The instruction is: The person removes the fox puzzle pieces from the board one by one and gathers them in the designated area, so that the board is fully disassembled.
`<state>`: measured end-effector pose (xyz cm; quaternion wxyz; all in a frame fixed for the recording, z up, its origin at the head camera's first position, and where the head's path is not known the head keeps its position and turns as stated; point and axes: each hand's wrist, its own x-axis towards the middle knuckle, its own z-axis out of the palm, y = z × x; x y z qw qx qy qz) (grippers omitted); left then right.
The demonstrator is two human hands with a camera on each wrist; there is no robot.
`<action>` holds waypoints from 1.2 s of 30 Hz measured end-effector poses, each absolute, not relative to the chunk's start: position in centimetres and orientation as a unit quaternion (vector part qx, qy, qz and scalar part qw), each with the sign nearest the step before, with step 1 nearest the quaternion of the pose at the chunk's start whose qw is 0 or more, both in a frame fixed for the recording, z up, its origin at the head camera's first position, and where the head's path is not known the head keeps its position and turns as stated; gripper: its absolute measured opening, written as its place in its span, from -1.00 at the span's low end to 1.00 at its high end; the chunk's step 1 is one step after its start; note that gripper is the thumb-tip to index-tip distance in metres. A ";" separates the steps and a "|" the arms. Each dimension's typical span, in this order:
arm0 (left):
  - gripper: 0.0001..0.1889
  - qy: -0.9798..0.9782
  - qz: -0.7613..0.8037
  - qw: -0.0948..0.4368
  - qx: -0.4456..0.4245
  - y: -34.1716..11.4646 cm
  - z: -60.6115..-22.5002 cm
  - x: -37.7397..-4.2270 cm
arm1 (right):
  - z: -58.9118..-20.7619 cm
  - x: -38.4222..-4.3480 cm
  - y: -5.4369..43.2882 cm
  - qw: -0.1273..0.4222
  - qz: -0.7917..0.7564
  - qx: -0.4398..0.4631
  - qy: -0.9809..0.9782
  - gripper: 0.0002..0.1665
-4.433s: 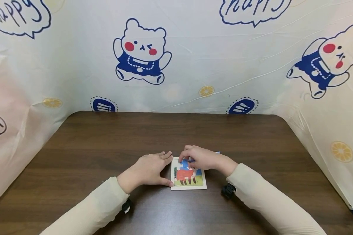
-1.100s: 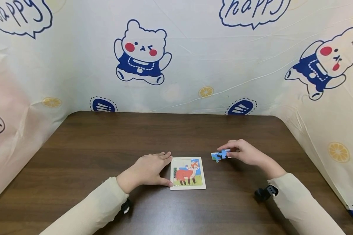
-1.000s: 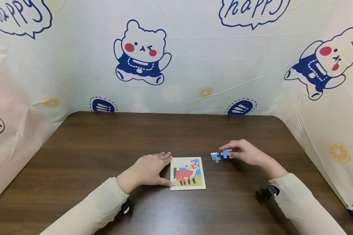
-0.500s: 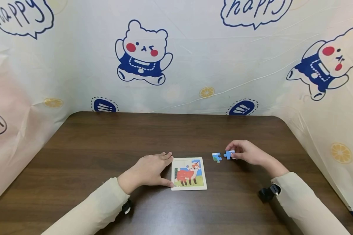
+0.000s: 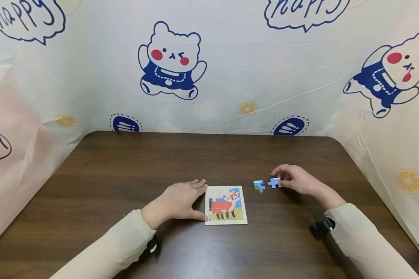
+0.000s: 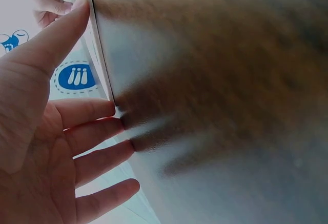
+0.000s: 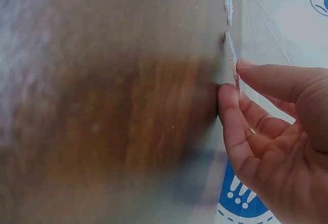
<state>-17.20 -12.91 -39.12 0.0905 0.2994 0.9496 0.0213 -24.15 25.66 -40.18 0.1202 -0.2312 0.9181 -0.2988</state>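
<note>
A white-framed jigsaw puzzle [image 5: 226,205] with a red fox-like animal lies flat on the table; its upper left part shows bare white board. My left hand [image 5: 177,202] spreads along the frame's left side, thumb at the near corner and fingers by the far one. The left wrist view shows those fingers [image 6: 100,160] straight, with the thumb on the frame edge. To the right of the puzzle, my right hand [image 5: 296,179] pinches a blue jigsaw piece [image 5: 273,182] between thumb and fingers. Left of it lies a second, blue and green jigsaw piece [image 5: 258,185], apart from it.
The brown wooden table [image 5: 181,162] has rounded far corners. A pale cloth [image 5: 223,77] printed with bears and orange slices hangs behind it and along both sides. A black wrist camera [image 5: 322,228] sits at the right cuff.
My right hand has left the puzzle for the loose pieces at the right. It has drawn one blue piece rightward, apart from the other. My left hand stays at the frame.
</note>
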 end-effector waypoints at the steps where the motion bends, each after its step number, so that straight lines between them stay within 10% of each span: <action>1: 0.00 0.950 0.020 0.090 0.299 -12.9 -39.1 -17.2 | -40.2 -24.1 25.7 0.119 -0.297 -0.231 0.919 -0.69; 36: 0.00 0.949 0.023 0.096 0.301 -12.8 -39.1 -17.4 | -38.7 -22.3 14.9 0.127 -0.258 -0.364 0.886 -0.75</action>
